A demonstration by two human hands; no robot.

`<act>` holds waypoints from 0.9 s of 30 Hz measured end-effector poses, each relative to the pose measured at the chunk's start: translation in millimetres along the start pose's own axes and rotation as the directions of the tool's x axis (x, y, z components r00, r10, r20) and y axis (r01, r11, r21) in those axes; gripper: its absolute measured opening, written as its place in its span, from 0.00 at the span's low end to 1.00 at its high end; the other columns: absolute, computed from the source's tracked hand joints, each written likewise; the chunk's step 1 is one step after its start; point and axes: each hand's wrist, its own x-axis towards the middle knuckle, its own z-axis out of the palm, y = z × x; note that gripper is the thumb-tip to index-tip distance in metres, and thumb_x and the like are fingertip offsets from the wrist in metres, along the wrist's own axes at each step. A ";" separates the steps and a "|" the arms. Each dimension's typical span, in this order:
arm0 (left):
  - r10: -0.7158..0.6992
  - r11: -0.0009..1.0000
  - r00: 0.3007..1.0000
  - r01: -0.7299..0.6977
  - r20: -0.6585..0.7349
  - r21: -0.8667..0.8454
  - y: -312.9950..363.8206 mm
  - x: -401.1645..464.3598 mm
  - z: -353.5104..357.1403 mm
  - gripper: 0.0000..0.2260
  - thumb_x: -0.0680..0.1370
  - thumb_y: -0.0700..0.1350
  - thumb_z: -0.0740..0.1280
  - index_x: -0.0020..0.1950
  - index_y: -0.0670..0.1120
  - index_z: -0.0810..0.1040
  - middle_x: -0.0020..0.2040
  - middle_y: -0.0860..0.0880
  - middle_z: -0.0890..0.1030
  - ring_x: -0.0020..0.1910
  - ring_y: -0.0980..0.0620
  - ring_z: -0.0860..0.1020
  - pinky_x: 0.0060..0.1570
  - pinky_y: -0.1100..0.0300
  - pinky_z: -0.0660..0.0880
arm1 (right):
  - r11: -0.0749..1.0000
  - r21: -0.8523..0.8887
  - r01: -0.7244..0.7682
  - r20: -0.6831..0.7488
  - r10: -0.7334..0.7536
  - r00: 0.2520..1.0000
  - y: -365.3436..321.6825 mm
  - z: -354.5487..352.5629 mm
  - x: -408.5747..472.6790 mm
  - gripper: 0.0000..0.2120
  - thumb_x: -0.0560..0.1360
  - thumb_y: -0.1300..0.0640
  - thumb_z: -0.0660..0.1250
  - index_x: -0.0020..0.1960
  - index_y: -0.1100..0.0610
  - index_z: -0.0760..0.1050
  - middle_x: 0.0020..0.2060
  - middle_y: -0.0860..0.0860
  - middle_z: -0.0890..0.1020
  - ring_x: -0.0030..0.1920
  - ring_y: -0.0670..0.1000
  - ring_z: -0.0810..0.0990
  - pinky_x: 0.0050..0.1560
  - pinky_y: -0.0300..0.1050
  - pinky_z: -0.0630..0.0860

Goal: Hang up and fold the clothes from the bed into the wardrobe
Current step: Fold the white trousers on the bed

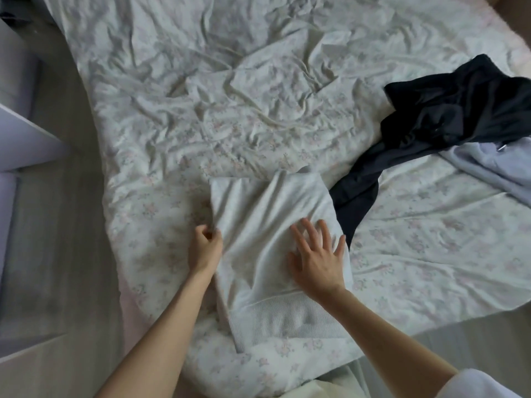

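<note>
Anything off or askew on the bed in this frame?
Nothing damaged. The dark garment lies crumpled at the right, one end trailing beside the half-folded white garment; a pale blue garment is bunched under it. Left hand pinches the white garment's edge, right hand lies flat on it.

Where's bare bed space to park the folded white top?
Free: the wide rumpled floral bedsheet beyond the folded white ribbed-hem top, and the flat patch right of it, below the dark navy garment and pale lilac garment. Crowded: the right edge, where those overlap. The left hand and right hand occupy the top.
</note>
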 end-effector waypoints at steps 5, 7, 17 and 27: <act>0.120 0.992 0.992 -0.119 -0.041 0.032 61.6 37.4 13.2 0.21 0.76 0.55 0.64 0.62 0.42 0.69 0.57 0.44 0.75 0.55 0.43 0.74 0.52 0.55 0.68 | 1.000 0.029 0.012 -0.202 -0.006 0.979 -6.6 -16.0 29.2 0.23 0.77 0.48 0.53 0.69 0.52 0.69 0.69 0.54 0.69 0.71 0.60 0.64 0.64 0.73 0.55; 0.142 0.982 0.985 -0.128 -0.094 0.141 72.8 48.1 16.8 0.15 0.78 0.51 0.62 0.54 0.40 0.71 0.55 0.40 0.76 0.53 0.40 0.74 0.47 0.54 0.67 | 0.999 0.051 0.012 -0.130 -0.005 0.991 -4.1 -12.0 44.4 0.25 0.79 0.46 0.50 0.75 0.47 0.56 0.75 0.51 0.55 0.75 0.58 0.50 0.67 0.72 0.45; -0.167 0.973 0.915 0.093 -0.367 -0.212 63.2 91.6 -1.7 0.17 0.79 0.44 0.59 0.56 0.30 0.76 0.56 0.32 0.77 0.56 0.37 0.76 0.54 0.49 0.71 | 0.997 0.028 -0.072 -0.043 0.073 0.996 5.2 14.7 50.9 0.31 0.75 0.36 0.37 0.67 0.44 0.21 0.71 0.45 0.31 0.75 0.57 0.36 0.71 0.66 0.45; -0.094 0.974 0.990 0.070 -0.106 -0.215 47.3 30.3 5.2 0.22 0.75 0.56 0.66 0.56 0.39 0.70 0.51 0.41 0.77 0.53 0.41 0.76 0.43 0.56 0.69 | 0.992 -0.003 -0.128 0.005 0.128 0.992 6.1 19.6 56.2 0.31 0.75 0.37 0.35 0.66 0.44 0.18 0.74 0.47 0.34 0.74 0.56 0.33 0.70 0.67 0.44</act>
